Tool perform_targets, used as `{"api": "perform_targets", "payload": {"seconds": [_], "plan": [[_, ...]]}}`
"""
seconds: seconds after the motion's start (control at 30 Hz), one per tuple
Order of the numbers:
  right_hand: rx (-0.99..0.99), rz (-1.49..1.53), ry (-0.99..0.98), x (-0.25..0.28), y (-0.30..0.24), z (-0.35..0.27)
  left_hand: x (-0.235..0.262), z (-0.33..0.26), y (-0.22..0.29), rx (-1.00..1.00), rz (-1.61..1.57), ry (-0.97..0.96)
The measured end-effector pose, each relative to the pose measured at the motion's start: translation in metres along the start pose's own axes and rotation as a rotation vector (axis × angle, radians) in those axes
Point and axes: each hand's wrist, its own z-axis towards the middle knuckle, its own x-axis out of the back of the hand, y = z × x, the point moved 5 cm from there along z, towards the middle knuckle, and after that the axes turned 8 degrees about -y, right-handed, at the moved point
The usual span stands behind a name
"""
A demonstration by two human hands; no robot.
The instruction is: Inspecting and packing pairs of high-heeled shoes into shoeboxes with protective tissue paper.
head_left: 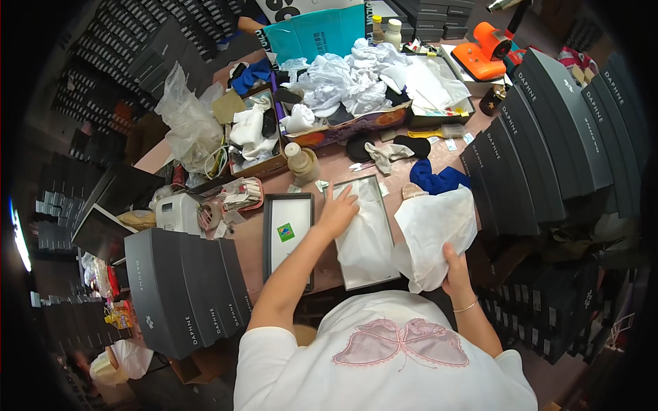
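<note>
My left hand lies with fingers spread on the white tissue paper lining an open shoebox. In my right hand, raised to the right of that box, is a crumpled sheet of white tissue paper. What seems to be a glittery pinkish-beige shoe pokes out at the sheet's top edge; the rest is hidden. Left of the lined box lies a shallow dark-edged tray, perhaps the lid, with a small green sticker inside. A blue cloth lies just beyond the tissue.
Stacked dark grey shoeboxes flank me on the left and right. Across the table stand a carton of crumpled paper, a plastic bottle, a white label printer, a pink basket and an orange tape dispenser.
</note>
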Motion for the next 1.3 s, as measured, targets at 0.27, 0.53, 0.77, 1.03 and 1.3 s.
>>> {"api": "perform_targets", "payload": {"seconds": [0.27, 0.53, 0.77, 1.03, 1.3], "plan": [[-0.204, -0.33, -0.408, -0.063, 0.082, 0.042, 0.186, -0.051, -0.063, 0.547, -0.57, 0.779], [0.054, -1.554, -0.542, -0.074, 0.175, 0.075, 0.126, -0.197, -0.075, 0.917, -0.236, 0.383], [0.086, -1.31, -0.161, -0.006, 0.197, 0.109, 0.041, -0.115, 0.076, 0.015, -0.244, -0.23], [-0.012, -1.794, -0.51, -0.043, 0.17, 0.114, -0.064, -0.091, 0.067, -0.144, 0.107, -0.649], [0.286, -1.978, -0.456, -0.087, 0.113, 0.133, -0.08, -0.086, 0.068, -0.12, 0.088, -0.736]]}}
